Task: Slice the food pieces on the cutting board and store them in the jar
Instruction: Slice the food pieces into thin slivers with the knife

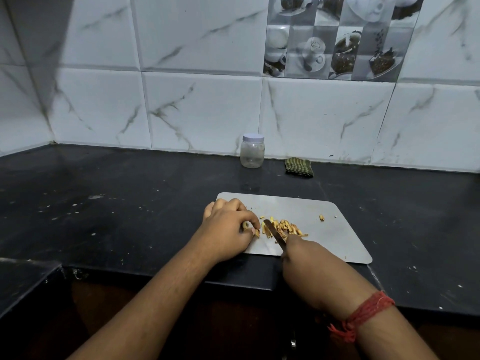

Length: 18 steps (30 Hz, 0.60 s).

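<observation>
The cutting board [324,237] is lying on the black counter [117,203] with its near edge close to the counter's front lip, its near right corner almost reaching that lip. The left hand [228,229] is curling over the board's left end, its fingertips pinching a food piece [255,232] against the surface. The right hand [304,258] is gripping a knife [274,231], the blade angling up and left into the heap of sliced pieces [285,228] at mid-board. The board's right half is lying bare except for one stray slice [321,217]. The lidded jar [252,151] is standing well behind the board against the tiled wall [202,110], a folded striped cloth [298,167] just to its right. Open counter is stretching left and right of the board.
</observation>
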Each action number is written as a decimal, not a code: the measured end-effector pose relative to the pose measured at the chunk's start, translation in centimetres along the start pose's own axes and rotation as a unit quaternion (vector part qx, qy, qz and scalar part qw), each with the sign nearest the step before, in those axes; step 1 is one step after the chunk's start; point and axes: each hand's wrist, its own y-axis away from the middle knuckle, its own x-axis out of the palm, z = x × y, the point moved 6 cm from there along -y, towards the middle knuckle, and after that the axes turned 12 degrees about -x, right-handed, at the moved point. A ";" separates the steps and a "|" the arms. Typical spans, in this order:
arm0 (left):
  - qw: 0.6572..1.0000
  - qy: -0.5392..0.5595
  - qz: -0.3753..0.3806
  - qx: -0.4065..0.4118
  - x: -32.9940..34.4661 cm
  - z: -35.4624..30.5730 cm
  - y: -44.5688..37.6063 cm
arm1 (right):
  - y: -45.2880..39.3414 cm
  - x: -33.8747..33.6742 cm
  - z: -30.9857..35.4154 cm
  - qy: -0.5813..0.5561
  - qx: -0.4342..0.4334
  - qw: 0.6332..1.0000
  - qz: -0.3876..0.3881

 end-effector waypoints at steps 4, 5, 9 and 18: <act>1.000 -0.024 0.000 -0.016 -0.2 0.0 0.1 | 0.1 0.0 -0.5 0.012 -0.002 1.000 0.004; 0.999 -0.032 0.002 -0.018 -0.2 0.0 0.1 | 0.2 -0.1 -0.6 0.012 0.000 1.000 0.003; 1.000 0.014 0.005 -0.026 -0.6 0.1 0.1 | 0.2 0.0 -0.3 0.014 -0.010 1.000 0.007; 0.999 0.025 0.033 -0.022 -0.2 0.2 0.1 | 0.3 0.2 -0.2 -0.012 -0.002 1.000 0.024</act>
